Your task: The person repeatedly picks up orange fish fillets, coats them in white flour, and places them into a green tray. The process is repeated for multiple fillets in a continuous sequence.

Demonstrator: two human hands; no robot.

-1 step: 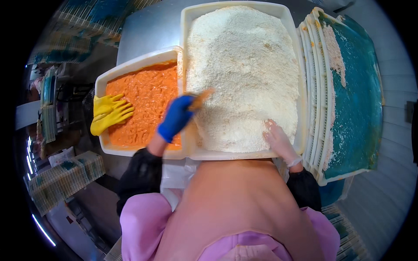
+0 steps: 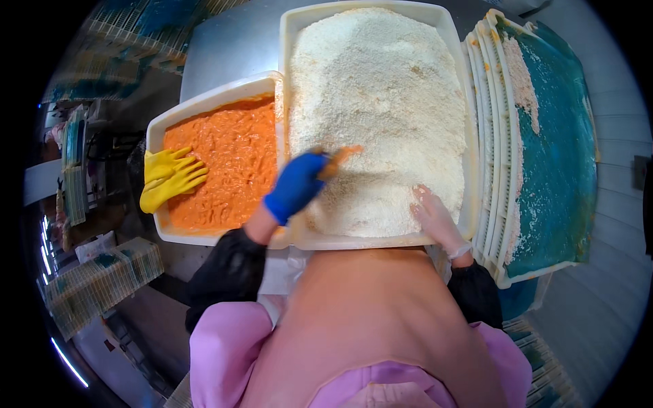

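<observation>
Over the left part of the white crumbs (image 2: 381, 88), my left hand (image 2: 297, 187), in a blue glove, is closed on an orange batter-coated piece (image 2: 350, 151). Its fingertips look caked brownish orange, and the piece sticks out to the right. My right hand (image 2: 439, 221), in a thin clear glove, rests at the near right of the crumbs. Its fingers stretch forward with crumbs on them and the tips partly sunk in; nothing shows in them. A white tub (image 2: 288, 41) holds the crumbs. Left of it, a smaller white tub (image 2: 156, 132) holds thick orange batter (image 2: 231, 149) with lumpy pieces.
A yellow rubber glove (image 2: 170, 178) hangs over the left rim of the batter tub. To the right stand stacked white trays (image 2: 491, 136), the top one lined with a teal sheet (image 2: 558, 156) bearing scattered crumbs. The tubs sit on a metal table (image 2: 231, 51). More racks (image 2: 102, 279) stand at left.
My left hand has moved right with the orange piece, from the shared edge of the tubs to farther over the crumbs. My right hand has stayed in place.
</observation>
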